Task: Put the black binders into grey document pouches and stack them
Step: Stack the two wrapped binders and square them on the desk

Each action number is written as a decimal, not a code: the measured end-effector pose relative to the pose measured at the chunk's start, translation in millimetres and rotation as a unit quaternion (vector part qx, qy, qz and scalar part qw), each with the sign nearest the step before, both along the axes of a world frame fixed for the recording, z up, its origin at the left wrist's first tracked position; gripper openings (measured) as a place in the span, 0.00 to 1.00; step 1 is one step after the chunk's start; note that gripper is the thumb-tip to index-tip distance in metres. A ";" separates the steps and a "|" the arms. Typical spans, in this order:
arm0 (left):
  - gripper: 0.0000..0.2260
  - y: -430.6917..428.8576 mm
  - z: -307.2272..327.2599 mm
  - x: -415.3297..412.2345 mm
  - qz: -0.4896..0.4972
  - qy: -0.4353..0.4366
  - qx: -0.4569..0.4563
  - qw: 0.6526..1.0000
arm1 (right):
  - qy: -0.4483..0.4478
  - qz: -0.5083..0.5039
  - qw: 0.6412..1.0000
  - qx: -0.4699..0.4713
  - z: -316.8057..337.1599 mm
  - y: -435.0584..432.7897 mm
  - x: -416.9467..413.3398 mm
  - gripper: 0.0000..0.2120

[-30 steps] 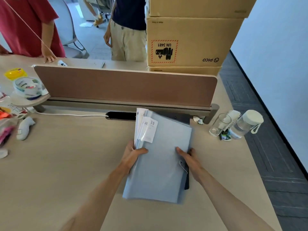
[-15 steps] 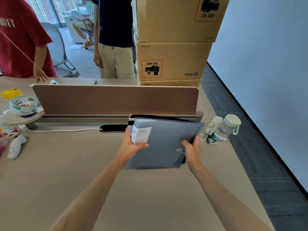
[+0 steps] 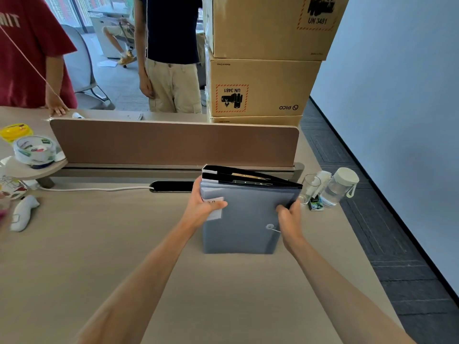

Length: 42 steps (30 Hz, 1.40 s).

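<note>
Tipped upright since flat on desk point(image 3: 124, 256): pouches point(image 3: 243, 219) with binders point(image 3: 248, 181) behind, gripped by left hand point(image 3: 202, 209) and right hand point(image 3: 289, 217) (likely squaring edges).

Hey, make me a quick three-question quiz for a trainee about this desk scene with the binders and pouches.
1. True or false: the stack of grey plastic document pouches lies flat on the beige desk.
2. Which hand's thumb covers the white paper label? A. left hand B. right hand
3. Fill in: the black binders show at the ___ edge of the stack.

Key
1. False: it stands on its bottom edge, held up by both hands.
2. A
3. top
</note>
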<state>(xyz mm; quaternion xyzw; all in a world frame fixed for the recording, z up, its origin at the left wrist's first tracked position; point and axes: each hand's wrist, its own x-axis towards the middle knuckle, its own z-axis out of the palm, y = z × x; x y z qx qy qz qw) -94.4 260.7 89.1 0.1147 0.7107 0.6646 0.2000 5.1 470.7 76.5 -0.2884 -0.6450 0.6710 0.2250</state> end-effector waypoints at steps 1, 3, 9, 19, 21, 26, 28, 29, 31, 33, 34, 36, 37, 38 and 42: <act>0.38 1.2 0.3 -1.1 -0.001 0.000 -0.002 1.000 | 0.002 -0.001 1.000 0.001 1.4 0.5 -0.4 0.19; 0.33 5.9 1.1 -1.4 0.000 0.006 0.005 1.000 | 0.002 0.000 1.000 0.010 4.0 2.1 0.6 0.20; 0.42 3.7 -13.0 4.7 -0.014 0.008 -0.028 0.999 | -0.019 -0.002 0.999 0.037 -8.0 3.2 7.6 0.25; 0.43 -2.5 -59.0 -23.4 -0.098 0.014 -0.100 0.990 | -0.095 0.025 0.993 0.066 -43.7 5.5 6.2 0.24; 0.43 -1.3 -65.1 -25.9 -0.093 0.008 -0.110 0.990 | -0.121 0.061 0.988 0.069 -50.5 11.4 5.5 0.27; 0.38 6.9 -79.6 -32.5 -0.058 -0.001 -0.131 0.990 | -0.179 0.062 0.972 0.140 -72.1 20.0 0.8 0.21; 0.33 13.1 -85.4 -33.4 -0.017 -0.007 -0.137 0.990 | -0.189 0.064 0.964 0.175 -76.2 27.0 -1.8 0.17; 0.29 15.8 -86.8 -32.7 0.004 -0.012 -0.144 0.990 | -0.188 0.072 0.960 0.192 -77.3 31.7 -2.0 0.17; 0.28 23.0 -85.6 -29.2 0.017 -0.026 -0.142 0.989 | -0.179 0.088 0.957 0.209 -73.2 41.1 0.1 0.18; 0.33 29.9 -86.4 -24.6 0.018 -0.037 -0.138 0.990 | -0.178 0.104 0.955 0.211 -73.1 52.6 4.7 0.19; 0.35 34.0 -86.5 -20.4 0.015 -0.040 -0.137 0.990 | -0.185 0.112 0.953 0.214 -74.4 58.9 7.7 0.19; 0.39 43.4 -88.7 -11.7 0.017 -0.054 -0.135 0.989 | -0.216 0.123 0.946 0.207 -79.4 71.0 13.8 0.20; 0.40 48.7 -90.2 -5.6 0.018 -0.062 -0.139 0.988 | -0.233 0.122 0.946 0.192 -81.8 75.5 16.9 0.20; 0.40 54.4 -91.0 1.7 0.022 -0.072 -0.147 0.986 | -0.239 0.118 0.948 0.174 -83.1 78.6 19.3 0.20; 0.34 74.5 -111.5 23.5 0.051 -0.123 -0.183 0.974 | -0.270 0.110 0.946 0.143 -92.0 89.6 28.1 0.20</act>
